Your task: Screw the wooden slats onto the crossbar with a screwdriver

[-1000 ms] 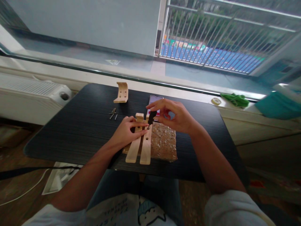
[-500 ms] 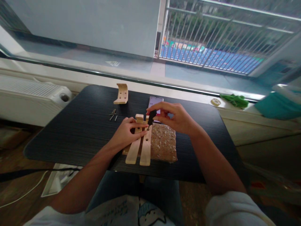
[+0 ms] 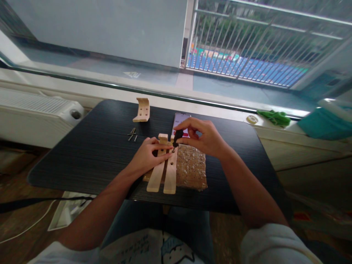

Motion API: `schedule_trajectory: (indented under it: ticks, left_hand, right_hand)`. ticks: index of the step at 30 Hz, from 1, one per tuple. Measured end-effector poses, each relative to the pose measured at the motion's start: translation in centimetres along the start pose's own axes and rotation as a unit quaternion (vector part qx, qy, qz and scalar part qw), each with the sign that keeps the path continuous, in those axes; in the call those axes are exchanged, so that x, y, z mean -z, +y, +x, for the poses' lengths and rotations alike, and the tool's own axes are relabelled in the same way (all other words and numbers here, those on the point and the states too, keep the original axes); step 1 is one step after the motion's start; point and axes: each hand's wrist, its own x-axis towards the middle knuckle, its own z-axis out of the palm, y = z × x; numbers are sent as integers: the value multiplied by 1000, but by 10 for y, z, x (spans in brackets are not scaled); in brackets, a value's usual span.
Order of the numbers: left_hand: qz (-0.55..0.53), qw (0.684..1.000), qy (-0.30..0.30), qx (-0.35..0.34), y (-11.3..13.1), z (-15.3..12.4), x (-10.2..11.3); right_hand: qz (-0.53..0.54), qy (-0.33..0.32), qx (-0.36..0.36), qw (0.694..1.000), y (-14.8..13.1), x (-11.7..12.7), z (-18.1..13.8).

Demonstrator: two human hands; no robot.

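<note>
My right hand (image 3: 202, 137) pinches the black handle of a short screwdriver (image 3: 178, 138), which stands nearly upright. Its tip meets the upper hole of the right-hand wooden strip (image 3: 169, 179). Across both strips lies my left hand (image 3: 145, 156), gripping the left wooden strip (image 3: 154, 180), with thumb and index finger reaching to the right one near the tip. The two strips are pale, side by side, with raised blocks at their far ends. Under them is a brown block in clear bubbly wrap (image 3: 191, 167). Whether a screw sits under the tip is hard to see.
A curved wooden piece with holes (image 3: 143, 110) stands at the back of the black table (image 3: 90, 146). Several screws (image 3: 132, 134) lie in front of it. Behind my right hand is a phone (image 3: 180, 119). A tape roll (image 3: 252, 119) and green cloth (image 3: 275, 117) rest on the sill.
My right hand and its fingers have shifted slightly around the screwdriver handle, which tilts a little differently. The left hand and the strips stay where they were.
</note>
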Motion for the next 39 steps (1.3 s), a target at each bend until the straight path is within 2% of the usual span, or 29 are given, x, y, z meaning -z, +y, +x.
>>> schedule_trajectory:
  ticks: [9,17,23,28,33,39]
  left_hand:
    - [0,1000,2,8,0,0,0]
    - [-1,1000,4,-4,-2,0,-1]
    - [1,1000,5,0,-2,-1,-1]
    - [4,1000,3,5,0,-1,-1]
    - [-2,1000,0,6,0,-1,0]
    - [-4,1000,0,1,2,0,1]
  right_hand:
    - [1,5,11,1000,0,-5,0]
    - [-29,41,16,999,0,-8,-2]
    - [-63,45,9,997,-1,-10,-2]
    - [-83,36,27,996,-2,-10,-2]
    - [-60,28,42,997,-2,-6,0]
    - [-6,-36,8,999,-1,2,-1]
